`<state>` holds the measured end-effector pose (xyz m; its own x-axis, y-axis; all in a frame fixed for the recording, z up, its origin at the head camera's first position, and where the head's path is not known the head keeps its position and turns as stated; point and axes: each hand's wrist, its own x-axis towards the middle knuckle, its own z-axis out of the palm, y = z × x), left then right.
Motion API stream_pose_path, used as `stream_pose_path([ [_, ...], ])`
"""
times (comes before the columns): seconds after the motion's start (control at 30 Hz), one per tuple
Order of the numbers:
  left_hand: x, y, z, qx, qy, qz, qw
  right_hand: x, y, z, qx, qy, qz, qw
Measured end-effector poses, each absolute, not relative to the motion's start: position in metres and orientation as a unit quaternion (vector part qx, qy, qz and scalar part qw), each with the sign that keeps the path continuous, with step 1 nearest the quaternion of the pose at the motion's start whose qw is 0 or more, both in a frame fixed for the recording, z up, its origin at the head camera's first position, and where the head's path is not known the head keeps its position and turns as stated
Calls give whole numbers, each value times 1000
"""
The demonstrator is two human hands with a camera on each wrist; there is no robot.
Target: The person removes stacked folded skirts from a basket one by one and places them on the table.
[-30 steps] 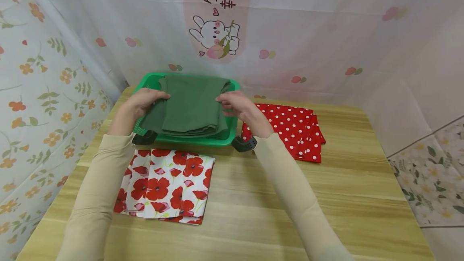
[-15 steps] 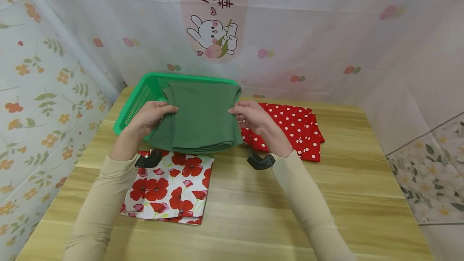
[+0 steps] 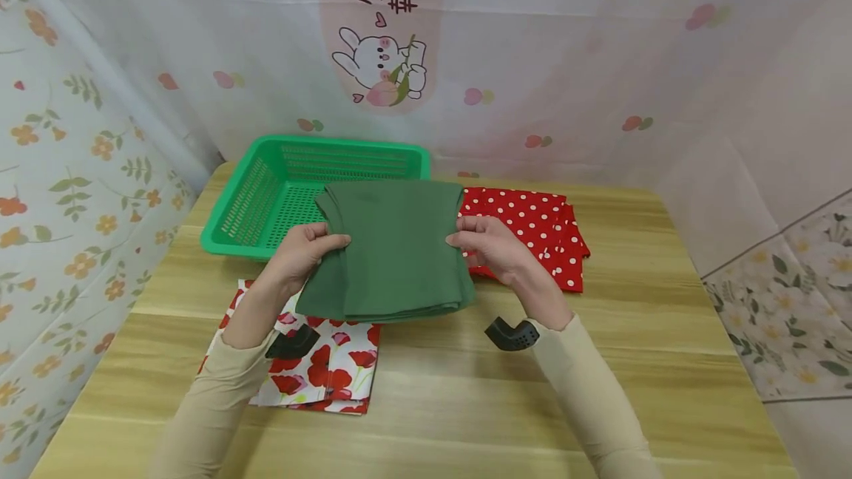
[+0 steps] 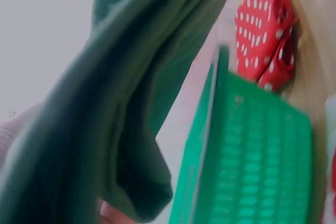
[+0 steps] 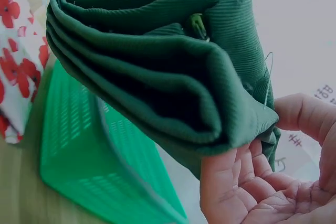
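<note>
A folded dark green cloth [image 3: 399,253] is held up in front of me, its layers stacked flat. My left hand [image 3: 299,257] pinches its left side, thumb on top. At the opposite side my right hand [image 3: 492,246] grips it the same way. Seen from the right wrist, the thick ribbed folds [image 5: 157,66] form loops at the end, with the thumb and fingers [image 5: 220,182] closing on a corner. In the left wrist view the blurred cloth [image 4: 131,66] hides most of the left hand.
A green perforated plastic basket [image 3: 242,202] stands behind the cloth at the back left. White fabric with red poppies [image 3: 333,375] lies folded at the front left, partly covered by the left arm. Red polka-dot fabric [image 3: 539,235] lies folded at the right on the wooden table [image 3: 632,361].
Both hands have lifted the green cloth out of the basket and brought it toward me and slightly right. The basket's inside now shows.
</note>
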<state>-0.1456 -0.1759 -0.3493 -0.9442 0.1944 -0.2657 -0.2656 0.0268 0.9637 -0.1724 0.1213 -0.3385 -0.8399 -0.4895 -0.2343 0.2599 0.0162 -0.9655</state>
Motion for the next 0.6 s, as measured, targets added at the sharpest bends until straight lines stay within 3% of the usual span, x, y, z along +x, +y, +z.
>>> stream_pose_path([
  [0.6,-93,-110,-398,37,683,701,200,-103,201,-389,-106,676,-681,260],
])
